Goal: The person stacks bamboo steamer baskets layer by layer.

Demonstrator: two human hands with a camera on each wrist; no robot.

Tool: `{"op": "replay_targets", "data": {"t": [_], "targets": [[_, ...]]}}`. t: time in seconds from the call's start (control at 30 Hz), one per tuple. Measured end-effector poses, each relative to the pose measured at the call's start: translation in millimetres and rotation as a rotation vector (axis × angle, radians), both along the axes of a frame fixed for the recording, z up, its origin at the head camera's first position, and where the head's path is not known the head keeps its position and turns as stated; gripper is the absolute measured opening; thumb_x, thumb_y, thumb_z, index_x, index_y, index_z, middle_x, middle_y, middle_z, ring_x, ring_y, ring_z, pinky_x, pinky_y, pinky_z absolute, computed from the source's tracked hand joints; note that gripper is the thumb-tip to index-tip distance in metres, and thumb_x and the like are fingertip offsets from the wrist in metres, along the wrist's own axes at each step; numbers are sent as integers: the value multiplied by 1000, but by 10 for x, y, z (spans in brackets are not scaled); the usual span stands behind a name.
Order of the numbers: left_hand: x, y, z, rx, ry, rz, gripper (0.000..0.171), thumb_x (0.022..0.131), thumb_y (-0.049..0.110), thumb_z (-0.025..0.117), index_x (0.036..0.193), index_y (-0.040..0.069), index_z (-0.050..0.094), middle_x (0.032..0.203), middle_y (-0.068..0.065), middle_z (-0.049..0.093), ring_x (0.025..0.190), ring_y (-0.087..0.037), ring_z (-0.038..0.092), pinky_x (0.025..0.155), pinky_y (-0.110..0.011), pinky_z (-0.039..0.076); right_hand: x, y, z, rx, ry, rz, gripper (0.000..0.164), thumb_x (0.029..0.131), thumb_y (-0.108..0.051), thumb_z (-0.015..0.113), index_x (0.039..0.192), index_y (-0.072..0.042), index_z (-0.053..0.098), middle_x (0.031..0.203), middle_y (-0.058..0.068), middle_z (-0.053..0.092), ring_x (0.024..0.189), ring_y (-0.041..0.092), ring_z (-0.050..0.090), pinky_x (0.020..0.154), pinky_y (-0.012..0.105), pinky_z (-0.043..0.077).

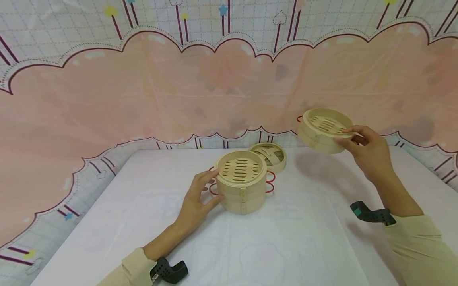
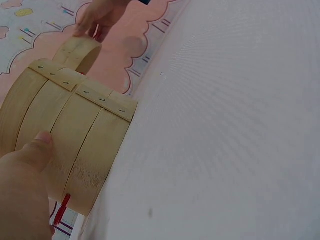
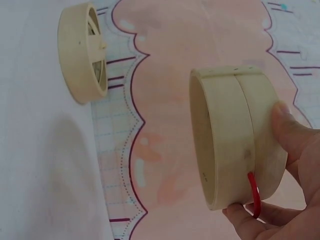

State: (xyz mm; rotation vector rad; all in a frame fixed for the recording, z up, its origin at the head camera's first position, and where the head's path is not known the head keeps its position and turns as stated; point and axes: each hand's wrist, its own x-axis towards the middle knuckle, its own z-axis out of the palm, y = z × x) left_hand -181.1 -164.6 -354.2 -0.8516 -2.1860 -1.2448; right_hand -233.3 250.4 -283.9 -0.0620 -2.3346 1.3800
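Observation:
A stack of bamboo steamer baskets (image 1: pixel 243 198) stands on the white table, its slatted top facing up and red handles at its sides. My left hand (image 1: pixel 196 196) holds the stack's left side, and the thumb presses on its wall in the left wrist view. Up at the right, my right hand (image 1: pixel 373 153) grips a single bamboo steamer basket (image 1: pixel 318 139) by its right side, above the table and apart from the stack. In the right wrist view a red handle (image 3: pixel 255 195) lies between the fingers of that hand. Part of the left fingers is hidden behind the stack.
Behind the stack, near the table's back edge, lies a bamboo steamer lid (image 1: pixel 277 153) with a woven cross strip. A patterned pink cloth (image 1: pixel 214 91) hangs behind the white table (image 1: pixel 286 246). Each wrist carries a black band device (image 1: pixel 372 214).

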Motion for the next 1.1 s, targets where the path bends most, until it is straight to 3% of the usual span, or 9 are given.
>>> {"op": "replay_targets", "data": {"t": [0.23,0.43,0.63,1.1], "targets": [[9,1,3,-7,-8,4,67,75,-6,77,134,1,45,130,-18,45,109,-39,50,82,-53,44,18,-57,16,19,22,16,44,85,-36,72,119,-12,57,131,2,45,107,13,50,69,7,43],[-33,-20,-54,-12,0,7,68,75,-4,77,135,3,46,131,-16,44,110,-37,51,81,-52,45,29,-117,45,50,-3,26,48,85,-41,69,122,-12,55,138,5,42,112,22,47,69,7,43],[11,-2,7,-3,5,-3,67,74,-7,77,133,0,46,130,-19,45,110,-39,50,81,-53,45,39,-160,62,58,-6,40,52,85,-42,69,123,-10,53,141,7,40,112,24,47,70,7,43],[3,-5,11,-3,9,-6,68,74,-7,77,133,1,46,130,-18,45,109,-39,51,80,-54,45,45,-231,115,48,7,70,50,86,-41,69,121,-10,53,141,8,41,118,29,45,73,7,43]]}}
